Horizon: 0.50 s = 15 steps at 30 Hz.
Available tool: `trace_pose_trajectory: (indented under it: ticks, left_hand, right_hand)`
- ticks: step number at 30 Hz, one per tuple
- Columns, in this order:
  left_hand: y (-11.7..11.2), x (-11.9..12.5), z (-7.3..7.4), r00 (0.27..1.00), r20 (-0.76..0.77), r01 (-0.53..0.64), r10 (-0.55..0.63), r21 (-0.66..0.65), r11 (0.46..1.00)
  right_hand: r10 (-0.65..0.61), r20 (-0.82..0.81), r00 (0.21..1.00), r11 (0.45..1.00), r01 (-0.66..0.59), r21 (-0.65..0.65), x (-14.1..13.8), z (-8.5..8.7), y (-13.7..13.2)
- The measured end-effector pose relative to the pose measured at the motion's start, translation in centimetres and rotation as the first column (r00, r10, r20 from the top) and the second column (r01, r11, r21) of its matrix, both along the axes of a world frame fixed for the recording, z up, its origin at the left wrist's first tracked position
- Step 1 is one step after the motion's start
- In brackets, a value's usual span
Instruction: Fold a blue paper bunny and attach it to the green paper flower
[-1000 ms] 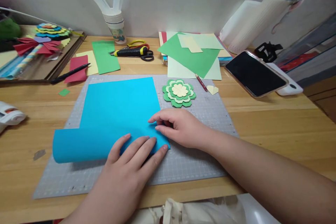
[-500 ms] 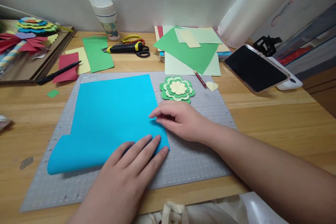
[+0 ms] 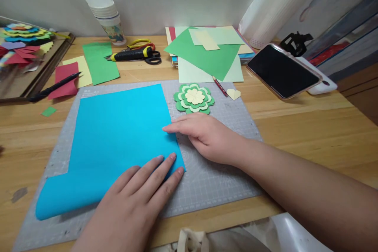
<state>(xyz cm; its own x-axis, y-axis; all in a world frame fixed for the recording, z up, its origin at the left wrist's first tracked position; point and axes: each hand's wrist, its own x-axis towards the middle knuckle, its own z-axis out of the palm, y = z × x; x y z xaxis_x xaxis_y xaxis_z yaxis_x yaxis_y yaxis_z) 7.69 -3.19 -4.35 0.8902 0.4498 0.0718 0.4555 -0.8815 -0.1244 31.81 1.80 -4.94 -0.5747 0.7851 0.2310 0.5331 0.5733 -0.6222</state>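
A sheet of blue paper [image 3: 118, 130] lies on a grey cutting mat [image 3: 218, 181], its near part folded over in a rounded, raised bend at the left. My left hand [image 3: 144, 193] rests flat on the folded part near the paper's lower right corner, fingers spread. At the paper's right edge, my right hand [image 3: 203, 136] has its fingers stretched out, the fingertips touching the sheet. Just beyond it sits a layered paper flower [image 3: 194, 99] in green, pale green and cream. The underside of the fold is hidden.
Behind the mat lie a green paper strip [image 3: 101, 63], a utility knife [image 3: 131, 54], scissors [image 3: 153, 57] and stacked coloured papers [image 3: 206, 53]. A pencil [image 3: 220, 86] and cream paper heart [image 3: 233, 94] lie right of the flower. A phone [image 3: 285, 71] leans at the right; paper cups [image 3: 110, 25] stand behind.
My right hand's fingers have straightened and come down against the blue paper's edge. My left hand stays on the fold. The whole view has shifted slightly.
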Motion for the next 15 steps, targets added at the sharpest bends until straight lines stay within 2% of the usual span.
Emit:
trace_pose_trajectory:
  ticks: [5,15]
  left_hand:
    - [0.65,-0.15,0.42,0.999,-0.037,0.029,-0.03,-0.024,0.999]
    - [0.95,-0.4,0.64,0.994,-0.082,0.076,-0.078,-0.024,0.997]
  right_hand:
    - [-0.024,0.088,0.996,0.999,0.027,-0.027,0.16,0.31,-0.61]
    - [-0.03,0.1,0.994,0.998,0.034,-0.044,0.15,0.44,-0.88]
